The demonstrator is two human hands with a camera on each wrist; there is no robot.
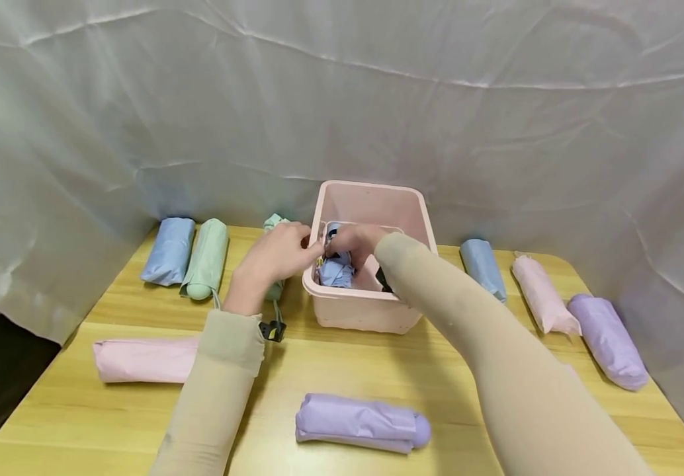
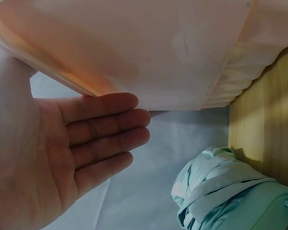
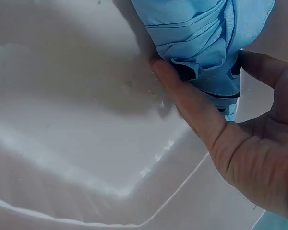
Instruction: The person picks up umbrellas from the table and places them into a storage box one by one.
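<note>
The grip of the right hand is a pinch: thumb and fingers clamp the folded blue umbrella near its dark strap, inside the pink bin and close to its near-left inner wall. The left hand is spread flat, fingers straight and together, lying just beside the bin's outer left rim; whether it actually presses the plastic cannot be told. The bin stands at the middle of the wooden counter, towards the back. As judged from the layout, this blue umbrella is the only one seen inside the bin, and it is not yet released. Outside the bin remain: a blue umbrella and a green umbrella at the back left, a second green umbrella directly under the left hand, a pink umbrella at the near left, a purple umbrella at the near centre, and at the right a blue one, a pink one and a purple one. The work therefore appears to be at an early stage, with eight pieces outstanding.
</note>
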